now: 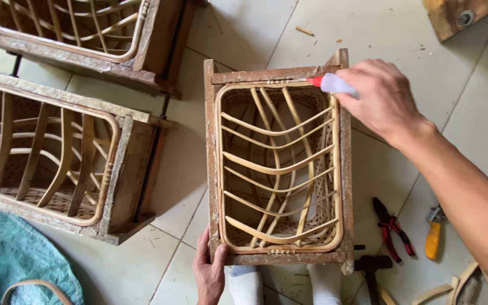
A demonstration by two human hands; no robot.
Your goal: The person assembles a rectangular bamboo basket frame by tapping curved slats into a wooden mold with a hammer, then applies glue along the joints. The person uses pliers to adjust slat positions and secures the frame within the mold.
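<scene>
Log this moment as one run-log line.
left hand: grips wooden mould frame | right hand: holds white red-tipped bottle at woven rattan basket rim

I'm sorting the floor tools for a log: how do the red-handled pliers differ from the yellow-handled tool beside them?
The red-and-black-handled pliers have two spread handles and dark jaws pointing up-left; the yellow-handled tool has one straight orange-yellow handle with a grey metal head at its top. The pliers lie nearer the wooden frame; the yellow-handled tool lies farther right, next to the forearm. Both rest on the tiled floor, untouched by either hand.
</scene>
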